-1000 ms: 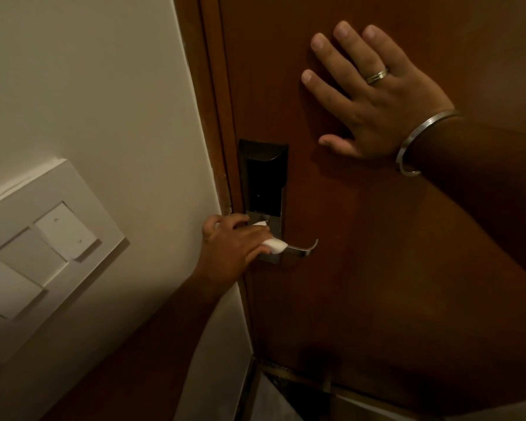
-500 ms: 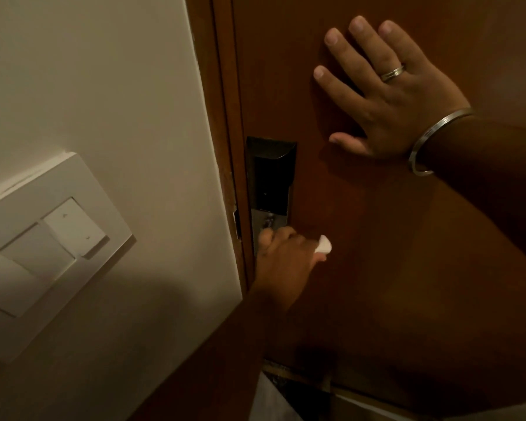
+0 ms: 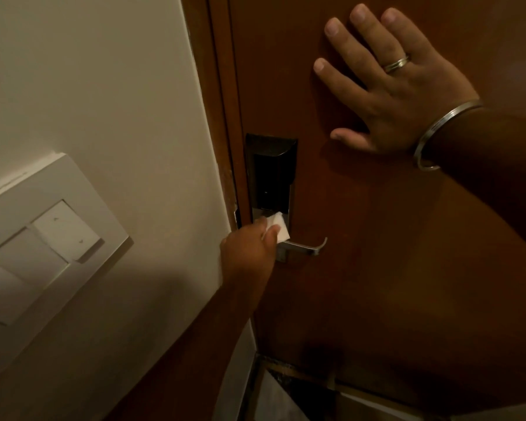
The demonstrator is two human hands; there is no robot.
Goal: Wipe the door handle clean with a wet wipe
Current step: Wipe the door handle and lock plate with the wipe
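Note:
A silver lever door handle (image 3: 304, 247) sticks out to the right below a dark electronic lock plate (image 3: 271, 174) on the brown wooden door (image 3: 362, 268). My left hand (image 3: 249, 249) pinches a folded white wet wipe (image 3: 277, 227) and presses it against the lower part of the lock plate, just above the root of the handle. The handle's inner end is hidden behind my fingers. My right hand (image 3: 389, 83) lies flat on the door above and to the right of the lock, fingers spread, wearing a ring and a metal bangle.
A cream wall (image 3: 104, 86) lies left of the door frame (image 3: 219, 117), with a white switch panel (image 3: 43, 244) at the lower left. At the bottom, floor and a pale object (image 3: 280, 399) show beneath the door edge.
My left hand slid the wipe right along the handle, covering it, then came back left and up to the handle's root. The lever's end shows again. My right hand stayed flat on the door.

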